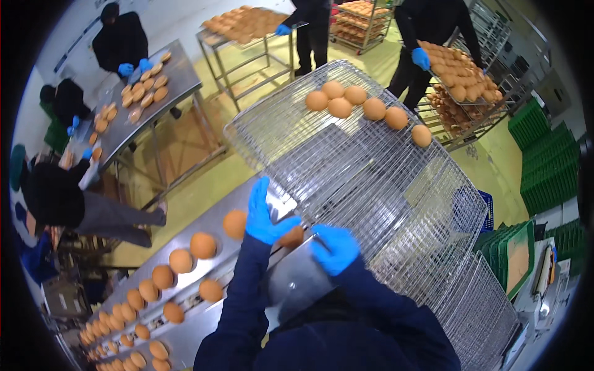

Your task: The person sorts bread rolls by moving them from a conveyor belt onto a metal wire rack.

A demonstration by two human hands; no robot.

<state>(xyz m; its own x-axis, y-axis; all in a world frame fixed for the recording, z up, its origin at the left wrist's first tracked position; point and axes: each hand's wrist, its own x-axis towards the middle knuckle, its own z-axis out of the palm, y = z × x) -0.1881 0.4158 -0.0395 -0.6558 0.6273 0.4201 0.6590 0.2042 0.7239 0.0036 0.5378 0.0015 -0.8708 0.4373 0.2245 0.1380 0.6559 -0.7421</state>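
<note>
My left hand (266, 215), in a blue glove, is open with its fingers stretched out and its thumb apart. It is above the end of a conveyor, close to a round brown bun (292, 238) whose top it partly hides. Whether it touches that bun I cannot tell. My right hand (335, 248), also gloved in blue, is on the other side of the bun, beside the metal edge, its fingers apart and nothing visible in them. Another bun (234, 224) is just left of my left hand. Beyond both hands is a wire rack (371, 179) with several buns (374, 109) along its far side.
Rows of buns (180, 261) line the conveyor (213, 247) at lower left. People in blue gloves stand at a steel table (179, 74) with buns and hold full trays (458, 73). Green crates (547, 161) are stacked at right. More wire racks (482, 315) are at lower right.
</note>
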